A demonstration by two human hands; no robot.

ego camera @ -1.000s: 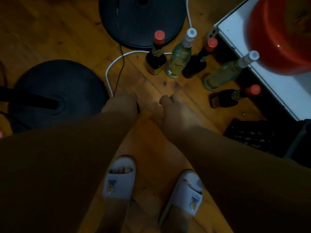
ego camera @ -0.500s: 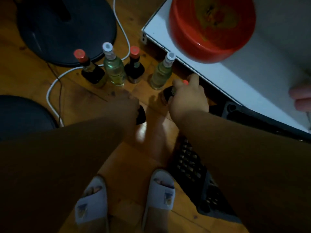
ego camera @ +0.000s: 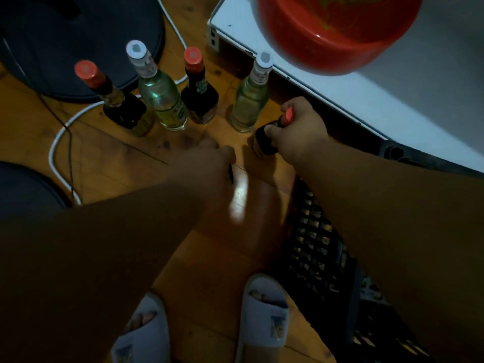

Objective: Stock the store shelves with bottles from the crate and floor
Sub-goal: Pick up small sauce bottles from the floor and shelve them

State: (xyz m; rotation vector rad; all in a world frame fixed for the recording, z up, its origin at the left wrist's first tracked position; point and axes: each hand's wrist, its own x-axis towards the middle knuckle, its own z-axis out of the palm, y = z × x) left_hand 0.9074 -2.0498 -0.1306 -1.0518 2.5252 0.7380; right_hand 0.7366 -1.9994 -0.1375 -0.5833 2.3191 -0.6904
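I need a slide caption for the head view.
Right hand grips a dark red-capped bottle beside four upright bottles.

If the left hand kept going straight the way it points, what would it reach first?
Probably the pale bottle with the white cap, in line beyond the left hand; the red-capped dark bottle stands close beside it, and depth is unclear.

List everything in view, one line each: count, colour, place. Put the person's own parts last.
dark bottles: three, red caps; two stand on the floor, one in the right hand's grip
clear bottles: two, white caps, pale yellow-green, standing on the floor
crate: one, black, floor at right
basin: one, red, on the white surface
round bases: two, dark, floor at left
cable: one, white, looping on the floor
slippers: two, white, bottom
left hand: holds a small dark object
right hand: grips a dark bottle
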